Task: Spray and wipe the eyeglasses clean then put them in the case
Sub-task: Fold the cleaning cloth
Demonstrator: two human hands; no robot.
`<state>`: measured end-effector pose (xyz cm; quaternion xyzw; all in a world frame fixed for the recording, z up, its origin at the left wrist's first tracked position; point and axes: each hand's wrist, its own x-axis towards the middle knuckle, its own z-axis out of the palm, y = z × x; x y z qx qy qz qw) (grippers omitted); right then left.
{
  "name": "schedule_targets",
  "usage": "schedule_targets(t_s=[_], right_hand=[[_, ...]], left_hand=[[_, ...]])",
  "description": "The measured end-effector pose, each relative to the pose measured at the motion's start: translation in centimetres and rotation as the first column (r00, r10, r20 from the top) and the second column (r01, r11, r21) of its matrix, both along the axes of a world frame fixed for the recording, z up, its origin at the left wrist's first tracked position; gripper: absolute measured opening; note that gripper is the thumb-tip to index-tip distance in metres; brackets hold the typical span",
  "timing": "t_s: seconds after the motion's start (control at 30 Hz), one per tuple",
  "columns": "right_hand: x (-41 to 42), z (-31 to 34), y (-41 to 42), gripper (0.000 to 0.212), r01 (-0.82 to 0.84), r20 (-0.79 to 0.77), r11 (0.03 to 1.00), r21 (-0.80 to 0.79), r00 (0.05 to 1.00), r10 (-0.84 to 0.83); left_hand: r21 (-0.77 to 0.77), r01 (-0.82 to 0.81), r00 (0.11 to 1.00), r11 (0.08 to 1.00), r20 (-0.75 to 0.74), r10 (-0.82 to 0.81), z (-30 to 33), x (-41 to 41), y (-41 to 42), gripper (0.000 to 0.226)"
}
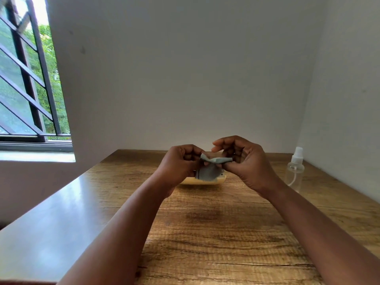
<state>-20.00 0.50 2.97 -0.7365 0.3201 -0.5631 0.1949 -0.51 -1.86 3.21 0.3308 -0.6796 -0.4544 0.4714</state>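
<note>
Both my hands are raised together over the middle of the wooden table (205,233). A small grey cleaning cloth (207,171) hangs between them. My left hand (178,163) pinches its left side and my right hand (244,163) pinches its folded top edge. Behind and below the cloth lies a pale yellow eyeglass case (203,181), mostly hidden by my hands. A clear spray bottle (295,170) with a white nozzle stands at the right. The eyeglasses are not visible; whether they are inside the cloth or the case I cannot tell.
White walls close off the table at the back and right. A barred window (26,79) is at the left, beyond the table's glossy left edge (51,212).
</note>
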Motion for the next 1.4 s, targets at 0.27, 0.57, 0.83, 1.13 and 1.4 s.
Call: schedule_targets(t_s=[0.27,0.57,0.83,1.13,1.4], right_hand=[[0.0,-0.3,-0.3,0.014,-0.054,0.060,0.981,0.188,0.997,0.043],[-0.3,-0.4,-0.4,0.022,-0.100,0.084,0.919,0.380,0.994,0.074],[-0.5,0.0,-0.1,0.019,-0.063,0.095,0.946,0.317,0.995,0.034],[-0.2,0.4,0.1,0.031,-0.150,0.235,0.927,0.344,0.970,0.070],[-0.5,0.2,-0.2,0.026,-0.231,0.282,0.897,0.378,0.951,0.126]], left_hand=[[0.028,0.048,0.997,0.998,-0.067,-0.046,0.5,-0.1,0.5,0.016],[0.066,0.036,0.997,0.997,-0.069,-0.032,0.6,-0.2,0.7,0.010],[0.049,0.014,0.997,0.999,-0.072,-0.011,0.7,-0.2,0.6,0.010],[0.023,0.072,0.997,0.997,-0.028,-0.071,1.2,-0.1,1.1,0.023],[-0.013,0.066,0.998,0.998,-0.023,-0.066,0.9,-0.3,1.2,0.023]])
